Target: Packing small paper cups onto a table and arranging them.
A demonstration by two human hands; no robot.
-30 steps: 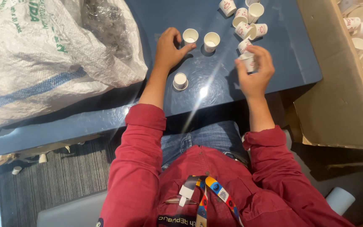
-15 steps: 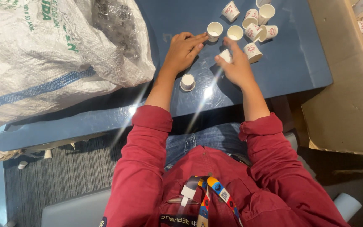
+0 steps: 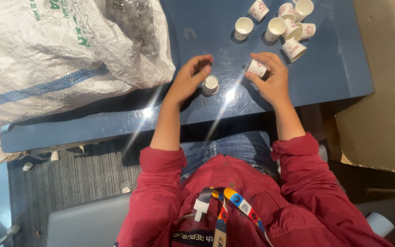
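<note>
My left hand curls around a small white paper cup that stands upright on the blue table; the fingers touch or nearly touch its side. My right hand grips another small white paper cup, tilted, just above the table. A cluster of several more white paper cups with red print sits farther back, some upright, some lying on their sides.
A large white woven sack covers the table's left part. A brown cardboard box stands at the right, with more cups at its far edge. Grey carpet and a grey chair seat lie below.
Both hands have drawn back from the cup cluster toward me. The left hand left the far cup and came down to the lone near cup; the right hand carried its cup along.
</note>
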